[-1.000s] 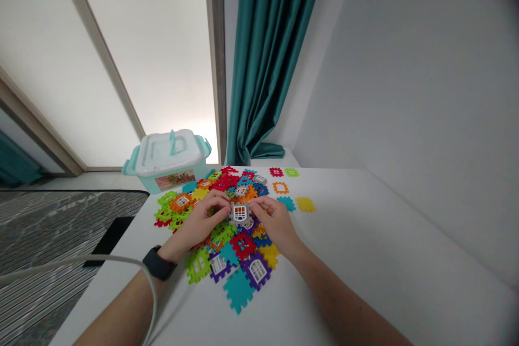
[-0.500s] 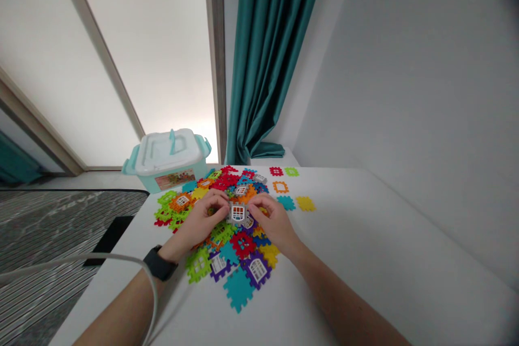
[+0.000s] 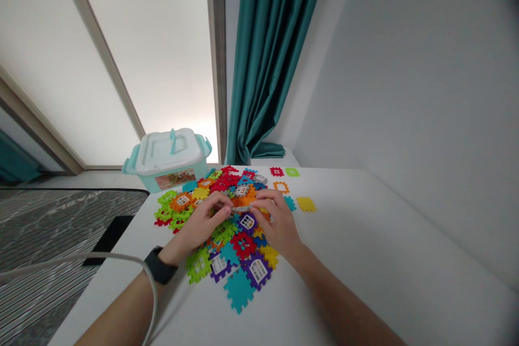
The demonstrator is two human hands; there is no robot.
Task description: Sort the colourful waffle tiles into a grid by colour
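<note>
A heap of colourful interlocking plastic tiles (image 3: 227,227) lies on the white table (image 3: 365,259). My left hand (image 3: 200,224) and my right hand (image 3: 275,221) pinch the two ends of a grey window tile (image 3: 242,208), held nearly flat and edge-on just above the heap. A black watch sits on my left wrist (image 3: 160,266). Under the held tile lie a purple window tile (image 3: 247,221) and a red tile (image 3: 242,243).
A teal storage box with a white lid (image 3: 168,159) stands at the table's back left. Loose tiles, red (image 3: 276,171), green (image 3: 291,172), orange (image 3: 280,187) and yellow (image 3: 305,204), lie right of the heap. A teal curtain (image 3: 267,54) hangs behind. A white cable (image 3: 81,260) crosses my left arm.
The grey window tile faced me upright before; both hands have tipped it over so it now lies almost flat and shows only its edge. The hands stayed in place.
</note>
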